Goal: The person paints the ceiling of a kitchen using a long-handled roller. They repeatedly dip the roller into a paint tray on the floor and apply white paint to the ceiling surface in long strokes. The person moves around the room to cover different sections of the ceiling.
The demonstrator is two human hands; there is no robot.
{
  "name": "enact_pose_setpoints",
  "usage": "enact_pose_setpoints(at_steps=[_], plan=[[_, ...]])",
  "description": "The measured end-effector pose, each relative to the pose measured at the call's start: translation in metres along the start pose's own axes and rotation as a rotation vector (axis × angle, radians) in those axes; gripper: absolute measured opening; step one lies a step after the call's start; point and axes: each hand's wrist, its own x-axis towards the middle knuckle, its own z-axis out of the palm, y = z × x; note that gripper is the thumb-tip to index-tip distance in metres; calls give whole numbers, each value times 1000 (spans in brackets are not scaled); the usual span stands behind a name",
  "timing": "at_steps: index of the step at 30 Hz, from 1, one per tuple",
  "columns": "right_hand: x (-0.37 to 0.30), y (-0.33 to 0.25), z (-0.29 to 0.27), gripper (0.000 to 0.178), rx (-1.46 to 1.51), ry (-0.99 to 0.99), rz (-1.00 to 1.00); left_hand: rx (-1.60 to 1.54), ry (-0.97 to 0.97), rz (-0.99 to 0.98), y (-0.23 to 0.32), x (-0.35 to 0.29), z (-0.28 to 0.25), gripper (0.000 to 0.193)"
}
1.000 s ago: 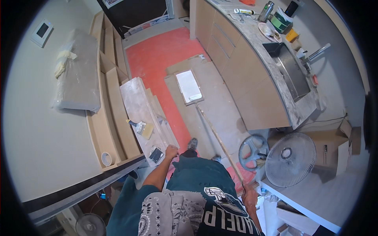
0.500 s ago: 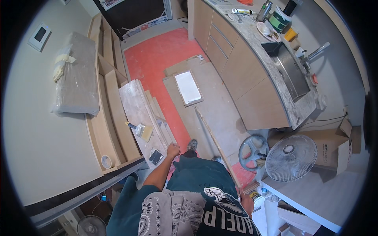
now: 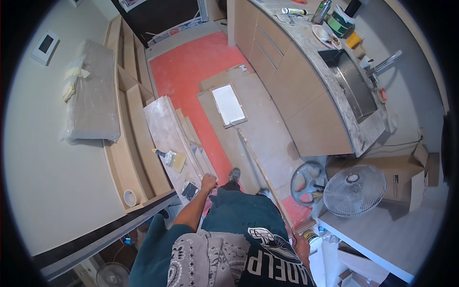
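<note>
My right hand (image 3: 301, 246) is closed around the lower end of a long pole (image 3: 261, 170) at my right side. The pole slants forward and left over the floor. Its thin metal far end (image 3: 233, 124) reaches the near edge of a shallow rectangular tray (image 3: 221, 111) with a smooth white surface (image 3: 228, 104) inside. Beside the edge of a whitish-stained bench board (image 3: 165, 125), my left hand (image 3: 209, 182) is curled into a loose fist, with nothing visible in it. A wide paintbrush (image 3: 176, 161) and a dark flat pad (image 3: 190, 191) lie on that board, near this hand.
Cardboard (image 3: 213, 86) and red sheeting (image 3: 179, 64) cover the floor. On the right are a counter with a sink (image 3: 354, 88), a grey fan base (image 3: 308, 184), a fan head (image 3: 355, 191) and a cardboard box (image 3: 401, 186). Wooden shelving (image 3: 136, 138) lines the left wall, holding a round cup (image 3: 130, 198).
</note>
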Motion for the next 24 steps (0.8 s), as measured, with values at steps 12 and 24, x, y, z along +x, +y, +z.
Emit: enact_pose_setpoints(at_steps=[12, 24], plan=[[5, 0, 10, 44, -50, 18, -23, -30, -41, 18, 19, -3, 2, 23], [173, -86, 43, 45, -95, 103, -126, -35, -29, 44, 23, -6, -13, 23]])
